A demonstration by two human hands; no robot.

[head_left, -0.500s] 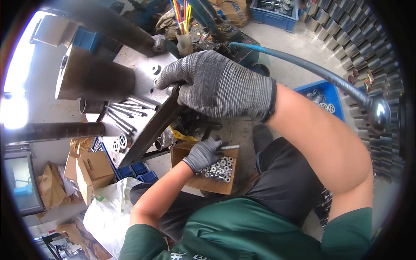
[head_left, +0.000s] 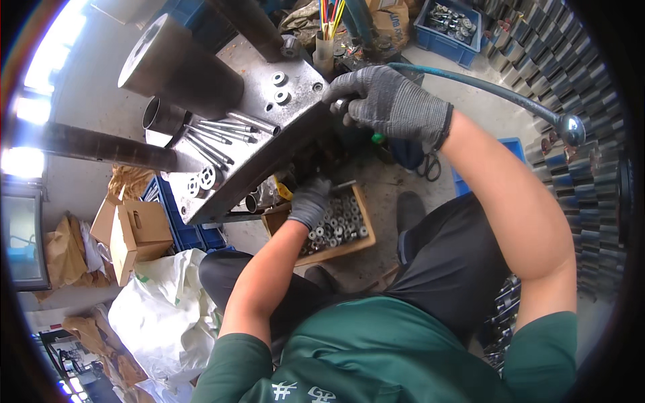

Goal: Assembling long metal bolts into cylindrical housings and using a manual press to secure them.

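My right hand [head_left: 396, 104], in a grey knitted glove, is raised by the right corner of a thick steel plate [head_left: 295, 111]. Its thumb and fingers are closed around a small dark metal part [head_left: 341, 106]. Lower down, my gloved left hand [head_left: 310, 203] reaches over the far left part of an open box [head_left: 336, 251] of small metal rings [head_left: 339, 225]. Its fingers are dim and blurred, so their grip is unclear. Two metal rings [head_left: 281, 98] lie on the plate, left of my right hand. Several slim metal rods [head_left: 213, 138] rest farther left on it.
Thick steel columns [head_left: 201, 74] rise from the plate. A blue hose [head_left: 484, 82] arches behind my right hand. Blue bins [head_left: 449, 33] stand at the far right, near stacked metal pieces [head_left: 571, 134]. At left are a cardboard box [head_left: 141, 232] and a white sack [head_left: 164, 316].
The view has shifted. My right hand has moved off the plate's edge toward the right, still closed on the small part. My left hand has moved toward the far side of the box.
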